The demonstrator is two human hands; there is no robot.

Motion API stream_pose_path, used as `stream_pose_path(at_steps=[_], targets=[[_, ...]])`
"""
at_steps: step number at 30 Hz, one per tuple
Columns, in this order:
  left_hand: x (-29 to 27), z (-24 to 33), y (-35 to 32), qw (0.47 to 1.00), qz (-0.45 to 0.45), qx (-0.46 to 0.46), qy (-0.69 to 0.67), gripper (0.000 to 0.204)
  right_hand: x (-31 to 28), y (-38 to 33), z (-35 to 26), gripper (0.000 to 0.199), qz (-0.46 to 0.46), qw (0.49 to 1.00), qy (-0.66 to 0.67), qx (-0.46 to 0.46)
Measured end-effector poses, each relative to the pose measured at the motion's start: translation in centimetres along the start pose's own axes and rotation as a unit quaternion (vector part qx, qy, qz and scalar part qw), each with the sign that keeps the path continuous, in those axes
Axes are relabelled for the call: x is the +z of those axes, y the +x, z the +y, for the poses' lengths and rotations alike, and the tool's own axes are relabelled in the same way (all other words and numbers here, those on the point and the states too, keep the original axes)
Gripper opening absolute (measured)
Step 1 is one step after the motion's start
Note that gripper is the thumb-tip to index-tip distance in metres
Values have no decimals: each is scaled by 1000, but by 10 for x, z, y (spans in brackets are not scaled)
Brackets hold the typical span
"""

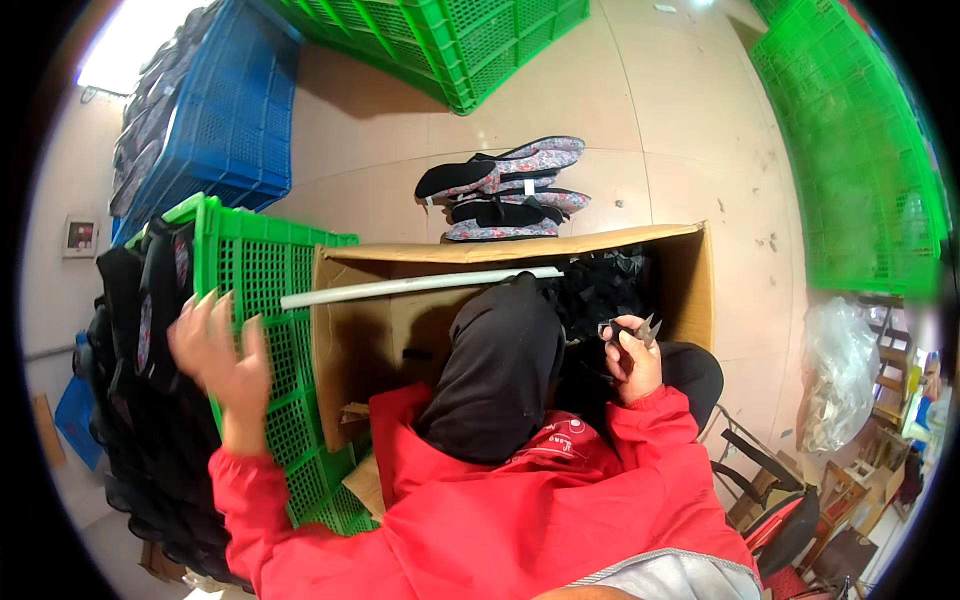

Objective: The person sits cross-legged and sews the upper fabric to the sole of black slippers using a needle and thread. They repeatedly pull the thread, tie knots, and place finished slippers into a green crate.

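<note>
My left hand is raised, fingers spread and slightly blurred, with nothing visible in it. It is beside a green mesh crate heaped with black fabric shoes. Over the open cardboard box, my right hand is closed around small dark thread snips, their pointed blades sticking up past the fingers. Black scraps lie in the box below that hand. A small stack of shoes with flowered lining sits on the floor just beyond the box.
A pale tube lies across the box above my knee. Blue crates stand far left, a green crate far ahead and another green stack at right. Clear plastic bags and clutter fill the right side.
</note>
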State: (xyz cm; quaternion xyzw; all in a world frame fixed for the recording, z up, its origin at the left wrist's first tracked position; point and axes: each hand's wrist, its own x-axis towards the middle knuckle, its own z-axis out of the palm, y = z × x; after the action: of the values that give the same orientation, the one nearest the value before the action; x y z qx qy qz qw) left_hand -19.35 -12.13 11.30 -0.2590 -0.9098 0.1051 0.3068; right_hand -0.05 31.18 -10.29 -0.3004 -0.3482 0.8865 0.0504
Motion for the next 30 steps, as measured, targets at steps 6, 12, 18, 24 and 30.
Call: stream_pose_path(at_steps=[6,12,18,24,30], targets=[[223,134,77,962,-193,82,-175,72,7,10,-2,25,-18,998,-58,33],[370,237,114,897,-372,99,-219,75,3,25,2,24,22,998,-48,26],[433,267,97,924,-324,17,-203,33,3,31,5,23,30,994,-71,73],[404,188,100,947,-217,-73,-226,35,10,27,2,25,9,992,-87,89],[237,86,157,887,-165,-189,-387,57,15,13,-4,25,13,992,-100,79]])
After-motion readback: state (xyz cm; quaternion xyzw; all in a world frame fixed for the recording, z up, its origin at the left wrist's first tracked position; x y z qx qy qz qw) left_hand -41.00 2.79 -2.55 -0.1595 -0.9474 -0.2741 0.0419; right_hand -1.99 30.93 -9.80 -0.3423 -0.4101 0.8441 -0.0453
